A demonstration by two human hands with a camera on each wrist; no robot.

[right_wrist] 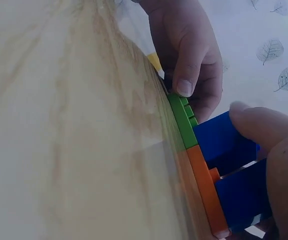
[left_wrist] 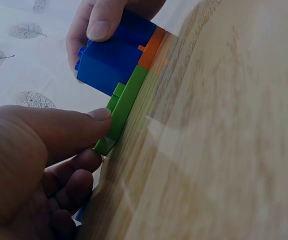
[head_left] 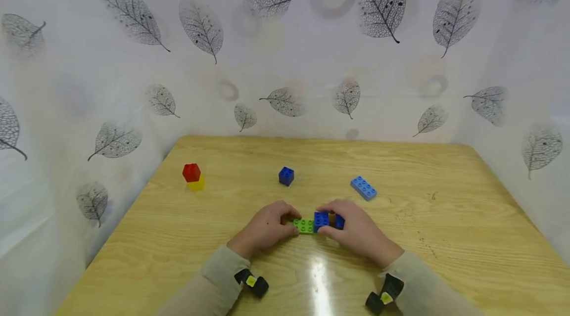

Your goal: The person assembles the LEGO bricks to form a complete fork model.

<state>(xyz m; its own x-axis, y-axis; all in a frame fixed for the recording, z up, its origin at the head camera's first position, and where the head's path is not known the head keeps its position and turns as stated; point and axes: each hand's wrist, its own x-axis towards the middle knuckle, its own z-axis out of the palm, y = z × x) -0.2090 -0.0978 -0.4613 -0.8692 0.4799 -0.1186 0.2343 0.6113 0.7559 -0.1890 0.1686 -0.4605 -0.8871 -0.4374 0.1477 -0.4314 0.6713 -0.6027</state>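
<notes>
My left hand (head_left: 268, 224) pinches the outer end of a flat green building block (head_left: 304, 226) between thumb and fingers. Against its other end lies a flat orange block (right_wrist: 204, 187), hidden by my hand in the head view. A blue block (head_left: 321, 222) sits studs up across the joint of green and orange. My right hand (head_left: 358, 231) grips this blue block, thumb on the near side and fingers on the far side. A second blue block (right_wrist: 244, 196) stands on the orange one, just right of the first, with a narrow gap between them.
Further back on the wooden table (head_left: 249, 158) lies a dark blue block (head_left: 286, 176). To its right is a longer light blue block (head_left: 363, 188). At the far left, a red block (head_left: 191, 172) sits above a yellow one (head_left: 196, 183). A leaf-patterned curtain (head_left: 307, 68) surrounds the table's back and sides.
</notes>
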